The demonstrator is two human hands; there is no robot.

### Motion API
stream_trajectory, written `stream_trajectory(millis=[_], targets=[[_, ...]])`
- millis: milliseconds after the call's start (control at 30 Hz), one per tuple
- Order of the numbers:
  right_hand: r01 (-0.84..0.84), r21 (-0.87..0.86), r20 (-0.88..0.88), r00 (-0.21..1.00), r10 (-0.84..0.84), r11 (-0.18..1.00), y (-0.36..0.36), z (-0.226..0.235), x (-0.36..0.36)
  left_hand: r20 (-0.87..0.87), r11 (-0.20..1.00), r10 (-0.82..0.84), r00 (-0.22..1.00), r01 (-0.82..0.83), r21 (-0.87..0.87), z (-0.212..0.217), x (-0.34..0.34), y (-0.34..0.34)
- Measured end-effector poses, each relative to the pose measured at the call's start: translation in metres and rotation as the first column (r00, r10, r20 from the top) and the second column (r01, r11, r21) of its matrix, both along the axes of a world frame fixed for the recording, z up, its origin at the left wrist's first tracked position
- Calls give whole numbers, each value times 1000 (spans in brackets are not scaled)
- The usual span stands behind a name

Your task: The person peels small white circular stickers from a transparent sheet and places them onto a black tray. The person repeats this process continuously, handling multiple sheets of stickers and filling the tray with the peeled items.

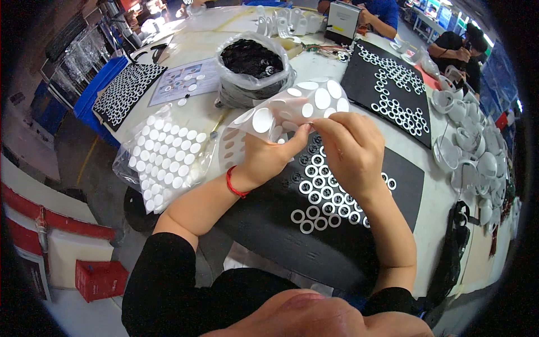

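Your left hand (268, 159) is closed on the near edge of a translucent sheet of round white stickers (286, 115), holding it curled up above the black foam mat (281, 224) in front of you, thumb pressed against the sheet's right side. Your right hand (351, 149) is pinched shut at that same edge, fingertips meeting your left thumb, and it looks as though you are picking one disc loose from the backing; whether a disc is already free between the fingers, I cannot tell. Under your right wrist the mat carries a cluster of white rings (323, 196), set close together in rows, with bare mat to the left and near side. So the step in hand seems to be peeling, and the next move probably calls for a clean lift of a single disc without creasing it, then a steady placement down among the rings. To your left lies a bagged sheet of white discs (165, 157); farther off sits an open bag of dark parts (252, 64), and to the far right a second black mat with rings (393, 92)
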State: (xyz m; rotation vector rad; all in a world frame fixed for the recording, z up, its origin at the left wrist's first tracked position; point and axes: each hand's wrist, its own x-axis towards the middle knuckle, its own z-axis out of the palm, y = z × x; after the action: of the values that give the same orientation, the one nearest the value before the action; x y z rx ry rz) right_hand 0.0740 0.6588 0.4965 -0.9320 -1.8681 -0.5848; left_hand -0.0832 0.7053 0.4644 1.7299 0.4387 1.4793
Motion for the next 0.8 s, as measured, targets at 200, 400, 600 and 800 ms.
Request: stream_trajectory(millis=[200, 400, 600, 800], targets=[[127, 98, 81, 988, -135, 987, 2, -9, -5, 60, 1000, -12, 998, 11, 12, 0, 2, -2], [158, 110, 57, 985, -165, 981, 3, -18, -9, 139, 983, -56, 989, 79, -167, 2, 4, -9], [-5, -172, -225, 974, -35, 985, 3, -12, -10, 52, 1000, -5, 999, 6, -7, -2, 7, -1], [-116, -386, -341, 940, -24, 915, -2, -4, -5, -33, 997, 74, 997, -74, -3, 0, 5, -2]])
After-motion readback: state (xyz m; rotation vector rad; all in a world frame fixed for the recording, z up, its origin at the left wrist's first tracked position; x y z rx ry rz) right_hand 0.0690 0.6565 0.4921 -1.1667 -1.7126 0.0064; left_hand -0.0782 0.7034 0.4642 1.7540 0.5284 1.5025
